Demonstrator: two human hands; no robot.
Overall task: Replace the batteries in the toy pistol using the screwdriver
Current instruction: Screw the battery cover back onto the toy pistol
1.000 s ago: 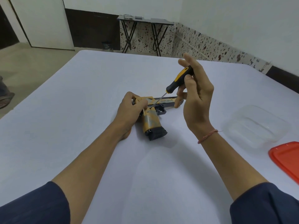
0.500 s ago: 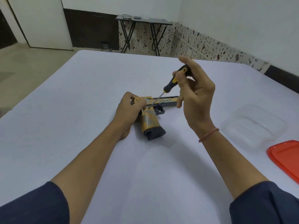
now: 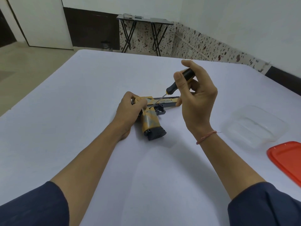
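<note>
A person sits at a table [image 3: 78, 115] covered in white, seen from their own eye level, with both forearms in dark blue sleeves reaching forward.

A toy pistol [image 3: 150, 119], tan and orange with dark blue parts, lies on its side near the middle of the table. Its barrel points to the right and its grip points toward the person.

The left hand [image 3: 130, 108] rests on the table at the pistol's rear end. Its fingers are curled round the back of the pistol, and the thumb lies on top.

The right hand [image 3: 197, 98] is raised above the barrel. Its fingers and thumb are wrapped round the handle of a screwdriver [image 3: 170, 90], which is black with a yellow band. One lower finger reaches down to the right end of the barrel. The screwdriver slants down and to the left, and its metal tip touches the side of the pistol just above the grip, next to the left thumb. A thin pink thread [image 3: 206, 137] circles the right wrist.

To the right stands a clear plastic box [image 3: 254, 126]. A red lid [image 3: 288, 162] lies flat just nearer, at the table's right edge.

Beyond the table, a small folding table [image 3: 144, 22] stands against a speckled wall.
</note>
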